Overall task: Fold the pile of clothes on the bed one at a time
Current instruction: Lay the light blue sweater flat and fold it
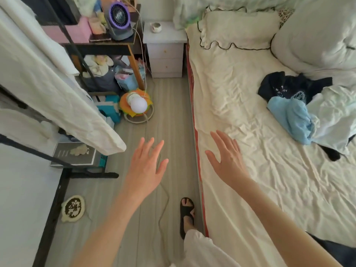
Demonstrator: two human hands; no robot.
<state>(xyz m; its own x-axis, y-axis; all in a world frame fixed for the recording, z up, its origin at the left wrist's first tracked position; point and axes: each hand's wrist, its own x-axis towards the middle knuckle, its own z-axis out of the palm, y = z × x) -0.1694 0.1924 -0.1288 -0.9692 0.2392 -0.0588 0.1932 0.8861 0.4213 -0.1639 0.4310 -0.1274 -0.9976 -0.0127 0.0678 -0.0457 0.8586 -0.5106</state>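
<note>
Both my hands are out in front of me with fingers spread and nothing in them: my left hand (147,164) hangs over the bare floor (169,105) beside the bed, and my right hand (227,158) hovers just past the mattress edge, over the cream sheet (240,105) of the bed (200,185), not visibly pressing on it. I judge I am at the very start of a garment: nothing is picked up yet, and the stretch of sheet just beyond my right hand lies bare, which looks like the place to fold on. The pile of clothes (300,106) sits well ahead and to the right of my right hand, far from my left. Nearest my right hand in it is a light blue garment (289,116); behind that lies a dark navy garment (285,85) with pale print; a pale, almost white piece (335,110) lies further right. The next move, as I see it, calls for a reach forward and rightward to draw one item only, likely the blue one on top, onto the open sheet. How many pieces are in the pile I cannot tell: they overlap, the pale one runs off the frame's right side, and a dark scrap (332,155) pokes out below it that may be another garment. The print on the navy piece is too small to read.
</note>
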